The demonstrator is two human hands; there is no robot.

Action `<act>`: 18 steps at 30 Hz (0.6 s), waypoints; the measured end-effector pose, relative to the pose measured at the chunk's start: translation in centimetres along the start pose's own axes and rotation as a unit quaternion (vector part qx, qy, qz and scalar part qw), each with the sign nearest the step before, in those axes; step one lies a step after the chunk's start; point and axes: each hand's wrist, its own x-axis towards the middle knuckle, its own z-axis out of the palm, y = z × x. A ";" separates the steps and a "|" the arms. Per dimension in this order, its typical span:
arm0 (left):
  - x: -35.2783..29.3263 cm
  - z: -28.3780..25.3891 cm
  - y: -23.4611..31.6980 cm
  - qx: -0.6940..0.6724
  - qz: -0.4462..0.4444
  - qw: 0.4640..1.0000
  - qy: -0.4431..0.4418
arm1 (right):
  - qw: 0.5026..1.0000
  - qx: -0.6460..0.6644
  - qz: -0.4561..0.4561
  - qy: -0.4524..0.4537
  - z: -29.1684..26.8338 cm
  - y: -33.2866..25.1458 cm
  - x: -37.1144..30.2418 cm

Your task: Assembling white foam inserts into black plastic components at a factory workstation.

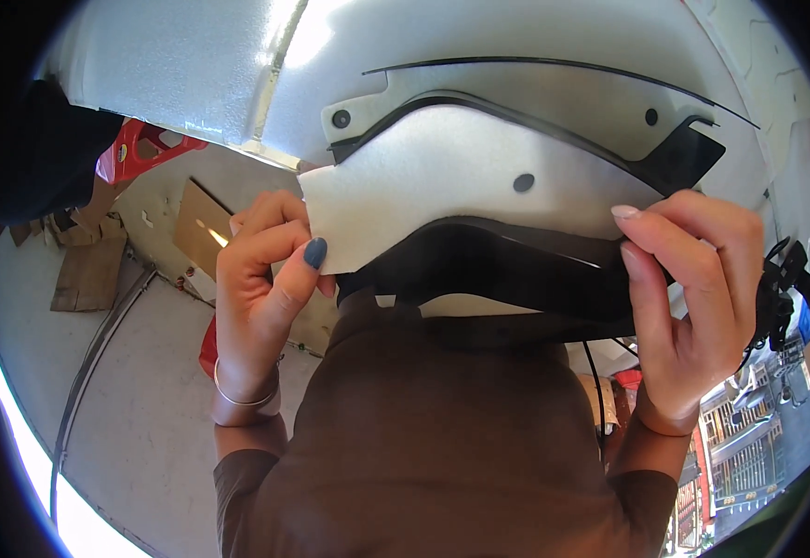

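I hold a pale silvery curved sheet (423, 181) up in front of me; it has one dark oval spot towards its right. My left hand (270, 265) pinches the sheet's left end between thumb and fingers. At the right end, my right hand (693, 288) grips the edge with bent fingers, which partly hide it. A glossy black curved band (488, 260) runs along the sheet's lower side; whether the two are joined I cannot tell. Just beyond lies a similar pale piece (554, 107) with black edging and two dark round spots.
A shiny silver work surface (181, 70) with a seam spans the far side. Beyond its left edge are a red plastic item (149, 153) and cardboard pieces (88, 274) on the floor. A cable (98, 358) crosses the floor at left. Black clutter (786, 288) sits at right.
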 end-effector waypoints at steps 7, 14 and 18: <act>0.0 -0.5 -0.7 0.002 0.004 1.000 -0.014 | 0.981 -0.152 -0.094 -0.071 1.2 -0.9 3.1; 0.4 -0.9 -1.1 0.066 0.053 0.996 -0.030 | 0.933 -0.227 -0.071 -0.270 0.6 -2.2 4.0; 0.8 -1.3 -1.3 0.119 0.070 0.989 -0.054 | 0.911 -0.259 -0.056 -0.316 0.6 -2.6 4.8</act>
